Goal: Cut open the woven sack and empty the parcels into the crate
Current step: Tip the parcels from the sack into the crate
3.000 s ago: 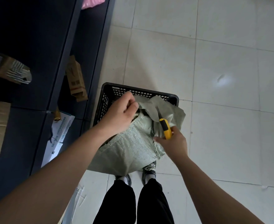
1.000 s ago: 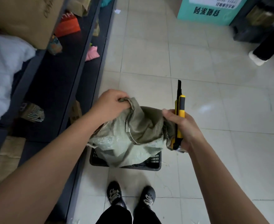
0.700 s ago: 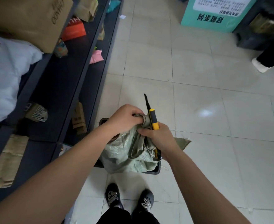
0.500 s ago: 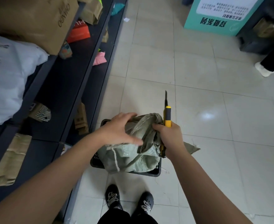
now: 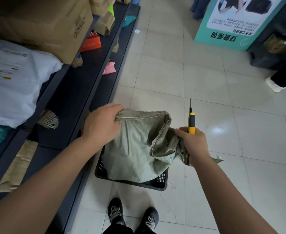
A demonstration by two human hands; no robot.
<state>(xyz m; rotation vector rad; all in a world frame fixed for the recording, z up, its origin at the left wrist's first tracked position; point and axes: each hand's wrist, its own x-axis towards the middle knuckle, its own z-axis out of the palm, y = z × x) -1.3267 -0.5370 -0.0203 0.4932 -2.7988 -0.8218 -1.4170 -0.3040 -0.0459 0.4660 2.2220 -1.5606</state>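
- The left hand (image 5: 103, 125) has its grip closed on the stitched top hem of the grey-green woven sack (image 5: 135, 149), with the fingers curled over the edge.
- The right hand (image 5: 194, 144) bunches the sack's other corner. The same grip holds a yellow utility knife (image 5: 192, 123), with its blade out and pointing up, above the cloth.
- The sack hangs between the two hands, and its lower end sags into the black slotted crate (image 5: 155, 184) on the tiled floor (image 5: 172, 73).
- The sack covers nearly all of the crate's opening, so what lies inside cannot be seen.
- A dark metal shelf unit (image 5: 74, 98) runs just left of the crate, close beside the left forearm.
- The shelf unit carries a large cardboard box (image 5: 54, 22), a white poly mailer (image 5: 12, 78), an orange-red carton (image 5: 90, 43) and a pink soft parcel (image 5: 109, 70).
- The person's two black shoes (image 5: 115, 211) stand just behind the crate.
- At the far right, well apart, are a teal printed stand (image 5: 231, 24) and another person's dark trouser leg with a white shoe (image 5: 275, 85).
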